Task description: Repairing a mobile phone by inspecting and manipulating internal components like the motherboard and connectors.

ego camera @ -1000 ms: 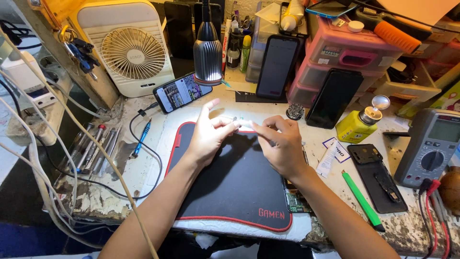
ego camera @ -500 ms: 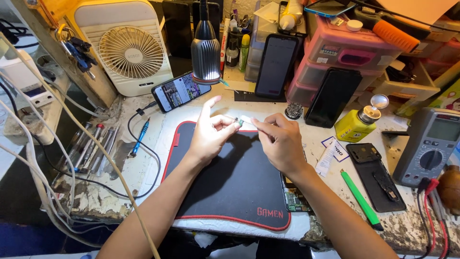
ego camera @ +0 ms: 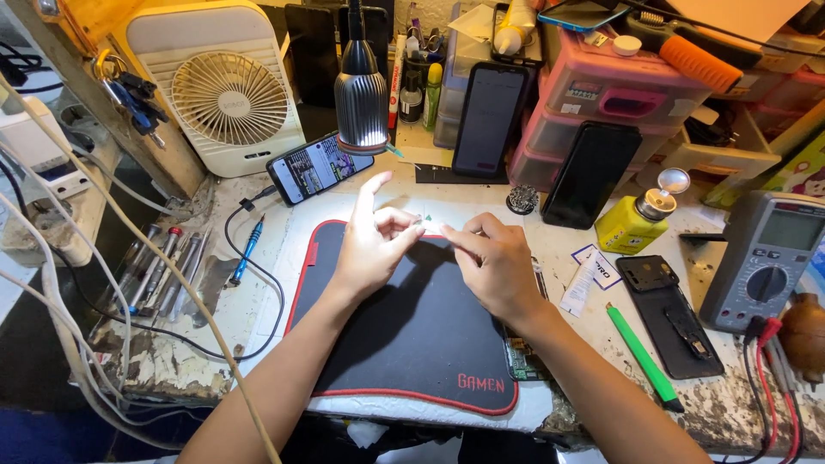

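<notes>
On the far left of my surface [ego camera: 258, 283] stands the cream fan [ego camera: 225, 93], with the blue screwdriver [ego camera: 247, 250] lying just near of it beside a lit phone [ego camera: 319, 166]. Coming right, my left hand [ego camera: 369, 253] hovers over the far edge of the black mat [ego camera: 404, 344], index finger raised and free, while thumb and middle finger close together on the left end of a tiny part [ego camera: 424, 221] (too small and too brightly lit under the lamp [ego camera: 361, 103] for me to say what it is).

The part sits right between my two hands, above the mat's far edge. Its long axis seems to run left to right, from one set of fingers [ego camera: 397, 225] to the other, though I can't be certain at this size.

My right hand [ego camera: 498, 271] meets it from the right, thumb and forefinger pinched toward its right end; whether they truly clamp it or only touch, I cannot tell. Both hands are about equally close to it.

Farther right sit the yellow bottle [ego camera: 632, 225] and grey multimeter [ego camera: 767, 258].
</notes>
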